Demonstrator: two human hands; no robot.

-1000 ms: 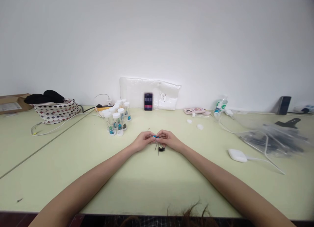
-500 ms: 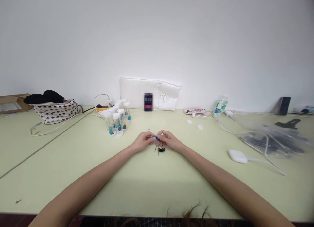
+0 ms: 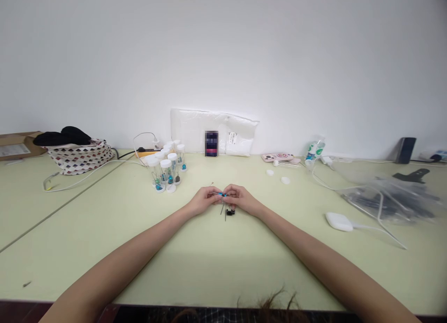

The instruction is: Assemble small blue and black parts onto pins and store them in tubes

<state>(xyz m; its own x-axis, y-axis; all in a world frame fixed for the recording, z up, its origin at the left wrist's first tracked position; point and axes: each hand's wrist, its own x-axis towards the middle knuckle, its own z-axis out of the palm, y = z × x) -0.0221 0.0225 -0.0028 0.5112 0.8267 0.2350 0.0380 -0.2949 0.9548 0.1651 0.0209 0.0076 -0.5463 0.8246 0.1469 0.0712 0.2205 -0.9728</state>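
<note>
My left hand (image 3: pixel 204 200) and my right hand (image 3: pixel 240 199) meet over the middle of the table, fingertips almost touching. Both are closed in a pinch on a small blue piece with thin dark rods (image 3: pixel 222 194); the fingers cover part of it, and its exact kind is unclear. Two of the rods point down toward me. Just below my right fingers, a small black part (image 3: pixel 230 212) lies on the tabletop. A tiny thin bit (image 3: pixel 212 183) rests beyond my left fingers.
Several clear tubes with white caps (image 3: pixel 165 164) and blue contents stand left of centre. Behind my hands, a phone (image 3: pixel 211 143) leans on a plastic-wrapped package (image 3: pixel 188 127). To the right are white caps (image 3: pixel 285 180), a bottle (image 3: pixel 314 150), a white charger (image 3: pixel 338 221) and a clear bag (image 3: pixel 387 204).
Both hands stay in nearly the same place, still pinching the blue piece. The fingers and the piece have shifted only slightly; the whole view has moved a little.
</note>
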